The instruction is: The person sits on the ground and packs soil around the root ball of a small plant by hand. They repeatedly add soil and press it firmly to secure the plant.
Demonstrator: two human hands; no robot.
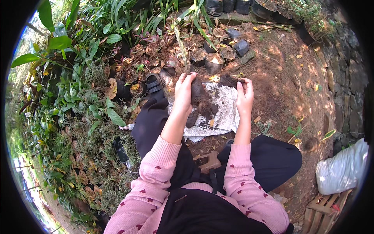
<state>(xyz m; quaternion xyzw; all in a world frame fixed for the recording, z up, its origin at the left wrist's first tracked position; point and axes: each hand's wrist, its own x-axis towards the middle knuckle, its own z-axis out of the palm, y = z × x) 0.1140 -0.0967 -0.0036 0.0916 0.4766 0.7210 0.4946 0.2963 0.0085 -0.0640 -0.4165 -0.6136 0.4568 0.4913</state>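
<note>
My left hand (183, 92) grips a dark, soil-covered root ball (197, 90) wrapped in brown fibre. A pale plant stem (181, 46) rises from its top, pointing away from me. To the right, my right hand (244, 95) pinches a tuft of dark brown fibre (228, 80) between thumb and fingers. Below both hands a white plastic sheet (226, 108) lies on the ground, smeared with soil. Dark soil clumps (211, 110) and loose fibre rest on it, partly under the root ball.
Dense leafy plants (84, 111) line the left side. Small black nursery bags (214, 63) stand beyond the sheet. A phone (120, 150) with a white cable lies among plants at left. At right are a stone wall (346, 87), a white sack (342, 168) and a wooden crate (324, 209).
</note>
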